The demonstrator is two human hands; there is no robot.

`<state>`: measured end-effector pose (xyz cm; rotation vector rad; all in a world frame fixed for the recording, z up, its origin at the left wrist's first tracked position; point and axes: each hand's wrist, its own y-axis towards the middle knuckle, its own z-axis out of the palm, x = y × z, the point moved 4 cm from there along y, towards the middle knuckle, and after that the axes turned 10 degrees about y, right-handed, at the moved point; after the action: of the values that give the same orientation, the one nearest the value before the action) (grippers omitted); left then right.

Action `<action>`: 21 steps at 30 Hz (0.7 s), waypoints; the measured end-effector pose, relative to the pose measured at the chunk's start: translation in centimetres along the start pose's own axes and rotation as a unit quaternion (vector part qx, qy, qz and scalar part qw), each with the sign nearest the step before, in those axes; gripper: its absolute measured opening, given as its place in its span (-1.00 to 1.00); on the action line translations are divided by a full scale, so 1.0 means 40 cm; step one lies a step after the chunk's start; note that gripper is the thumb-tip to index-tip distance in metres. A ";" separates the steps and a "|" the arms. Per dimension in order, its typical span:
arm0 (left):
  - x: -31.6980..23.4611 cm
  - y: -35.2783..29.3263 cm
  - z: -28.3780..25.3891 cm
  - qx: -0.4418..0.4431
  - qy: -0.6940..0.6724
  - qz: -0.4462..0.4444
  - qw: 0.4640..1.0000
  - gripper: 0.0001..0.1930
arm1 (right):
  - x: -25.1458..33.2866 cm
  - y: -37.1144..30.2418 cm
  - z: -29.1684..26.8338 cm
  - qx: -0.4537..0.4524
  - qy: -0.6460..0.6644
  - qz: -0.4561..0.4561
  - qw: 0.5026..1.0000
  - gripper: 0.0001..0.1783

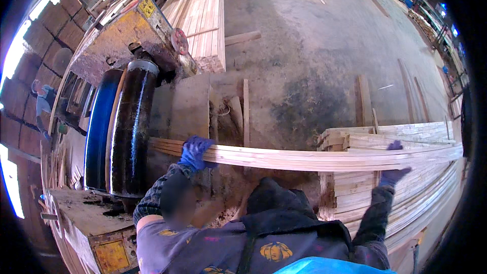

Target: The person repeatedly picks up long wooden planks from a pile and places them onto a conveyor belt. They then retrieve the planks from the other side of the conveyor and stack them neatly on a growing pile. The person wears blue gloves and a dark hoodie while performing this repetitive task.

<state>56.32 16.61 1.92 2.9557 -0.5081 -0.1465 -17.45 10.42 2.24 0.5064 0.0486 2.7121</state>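
Note:
A bundle of long, thin wooden strips [284, 158] stretches across in front of me, held by both my hands. My left hand [195, 153], in a purple-blue glove, is wrapped round it near its left end. That end reaches up to a dark, wet roller [133, 127] on my left; the contact there is hard to make out. Further right, my right hand [393, 176] grips the bundle from below in a similar glove, fingertips showing past the far edge. Under the bundle's right part lies a large stack of wooden strips [350, 187].
A blue-coated roller [103, 127] stands beside the dark one in a worn yellow machine [116, 40] with a red handwheel [179, 41]. A tall lumber stack [208, 15] rises behind it. Loose boards [364, 100] lie on the concrete floor. Another person [44, 102] is at far left.

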 end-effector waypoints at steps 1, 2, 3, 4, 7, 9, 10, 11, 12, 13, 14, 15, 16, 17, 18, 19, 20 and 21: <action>0.060 -0.045 -0.001 0.065 0.061 -0.028 0.996 -0.18 | -0.130 -0.021 0.050 -0.208 0.041 -0.068 0.975 0.09; 0.106 -0.025 0.025 0.110 0.105 -0.029 0.988 -0.19 | -0.133 -0.024 0.008 0.214 0.062 0.085 0.971 0.03; 0.107 -0.013 0.013 0.139 0.161 -0.030 0.977 -0.19 | -0.172 -0.016 -0.073 0.058 0.029 0.040 0.997 -0.04; 0.112 -0.016 -0.012 0.172 0.221 -0.033 0.959 -0.18 | -0.220 -0.030 -0.123 -0.104 0.003 0.001 0.995 -0.09; 0.016 0.030 -0.002 0.157 0.022 0.011 0.987 -0.16 | -0.396 -0.110 -0.116 -0.138 0.056 0.046 0.988 -0.14; -0.147 0.129 0.064 0.191 -0.069 0.029 0.979 -0.14 | -0.472 -0.167 -0.155 -0.247 0.057 0.038 0.967 -0.05; -0.253 0.187 0.092 0.165 -0.203 0.073 0.962 -0.11 | -0.487 -0.180 -0.175 -0.232 0.084 0.047 0.968 -0.05; -0.353 0.246 0.134 0.155 -0.174 0.097 0.967 -0.15 | -0.513 -0.203 -0.202 -0.223 0.113 0.058 0.967 -0.06; -0.452 0.291 0.181 0.148 -0.145 0.116 0.971 -0.19 | -0.542 -0.236 -0.195 -0.194 0.098 0.094 0.971 -0.06; -0.526 0.306 0.249 0.118 -0.204 0.082 0.968 -0.18 | -0.585 -0.272 -0.163 -0.161 0.084 0.141 0.973 -0.06; -0.604 0.348 0.261 0.141 -0.145 0.084 0.976 -0.16 | -0.612 -0.291 -0.137 -0.122 0.068 0.185 0.973 -0.07; -0.660 0.390 0.251 0.159 -0.088 0.096 0.979 -0.14 | -0.619 -0.309 -0.164 -0.118 0.019 0.206 0.971 -0.07; -0.675 0.409 0.243 0.190 -0.098 0.097 0.972 -0.13 | -0.626 -0.342 -0.225 -0.116 -0.032 0.222 0.968 -0.08; -0.681 0.426 0.234 0.221 -0.104 0.094 0.965 -0.11 | -0.633 -0.351 -0.234 -0.111 -0.080 0.240 0.961 -0.08; -0.683 0.434 0.233 0.251 -0.110 0.089 0.958 -0.09 | -0.607 -0.337 -0.248 -0.148 -0.050 0.225 0.962 -0.08; -0.656 0.424 0.250 0.231 -0.099 0.088 0.964 -0.08 | -0.573 -0.320 -0.224 -0.186 -0.017 0.216 0.958 -0.07; -0.607 0.396 0.282 0.214 -0.087 0.092 0.969 -0.07 | -0.534 -0.306 -0.183 -0.228 0.018 0.203 0.952 -0.06; -0.565 0.369 0.290 0.199 -0.076 0.104 0.972 -0.06 | -0.508 -0.298 -0.166 -0.272 0.053 0.181 0.944 -0.05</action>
<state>28.94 9.08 -5.62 3.2624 -0.9675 -0.2779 2.03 14.12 -12.13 0.2154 -0.8161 2.9172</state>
